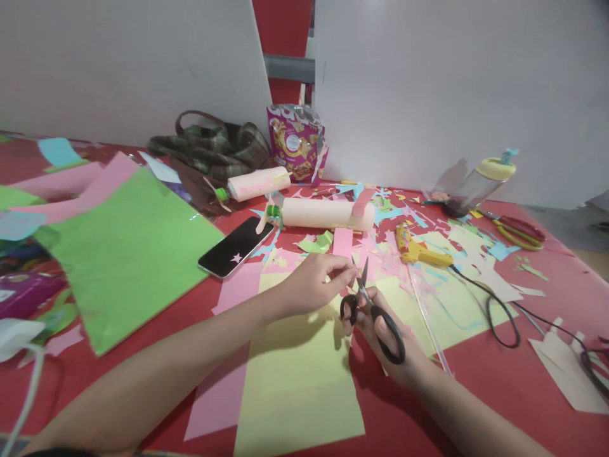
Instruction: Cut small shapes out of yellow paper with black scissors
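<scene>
My right hand (380, 336) grips black-handled scissors (373, 311), fingers through the loops and blades pointing up and away. My left hand (314, 282) pinches a small pink paper piece (351, 271) right at the blades. Both hands hover over a yellow paper sheet (297, 387) lying on pink sheets on the red table (476, 387). Just beyond lie a pink paper strip (342, 241) and a paper-wrapped bottle (323, 212) with a green cap.
A phone (236, 246) and a large green sheet (128, 251) lie at left. A second wrapped bottle (257, 184), plaid bag (214, 149) and snack pouch (295, 141) sit behind. At right: yellow glue gun (419, 251) with black cord, red-yellow scissors (518, 230), clear bottle (480, 181), paper scraps.
</scene>
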### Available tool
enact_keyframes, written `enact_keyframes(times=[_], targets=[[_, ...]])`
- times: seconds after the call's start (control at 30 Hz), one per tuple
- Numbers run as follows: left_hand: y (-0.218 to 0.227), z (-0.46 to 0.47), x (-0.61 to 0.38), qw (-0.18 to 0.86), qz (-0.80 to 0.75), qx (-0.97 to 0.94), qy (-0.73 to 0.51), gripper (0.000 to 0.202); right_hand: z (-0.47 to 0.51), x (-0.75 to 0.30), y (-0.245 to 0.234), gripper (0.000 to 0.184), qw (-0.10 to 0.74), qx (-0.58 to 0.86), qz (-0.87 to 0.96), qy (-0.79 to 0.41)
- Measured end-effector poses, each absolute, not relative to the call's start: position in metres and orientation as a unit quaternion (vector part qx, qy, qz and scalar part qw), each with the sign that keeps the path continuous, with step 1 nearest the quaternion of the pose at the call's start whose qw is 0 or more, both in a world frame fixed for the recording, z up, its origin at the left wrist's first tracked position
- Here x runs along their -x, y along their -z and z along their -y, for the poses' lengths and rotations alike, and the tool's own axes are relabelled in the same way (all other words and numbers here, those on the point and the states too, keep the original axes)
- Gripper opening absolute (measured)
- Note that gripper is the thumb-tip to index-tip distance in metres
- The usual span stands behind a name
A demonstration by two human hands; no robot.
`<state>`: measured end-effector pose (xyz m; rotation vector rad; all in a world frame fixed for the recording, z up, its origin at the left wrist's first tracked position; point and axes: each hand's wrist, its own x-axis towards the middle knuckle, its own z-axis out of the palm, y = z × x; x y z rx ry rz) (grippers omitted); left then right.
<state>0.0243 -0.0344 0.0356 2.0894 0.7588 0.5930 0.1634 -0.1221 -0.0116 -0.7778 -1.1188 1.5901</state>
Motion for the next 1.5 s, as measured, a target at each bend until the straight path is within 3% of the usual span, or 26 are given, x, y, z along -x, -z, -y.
enact_keyframes(times=[1.5], targets=[[-0.027,0.051,-0.034,0.581,-0.304,-0.695,-0.295,0.03,0.123,-0.163,0.01,0.027,0.516,0.334,0.461,-0.64]])
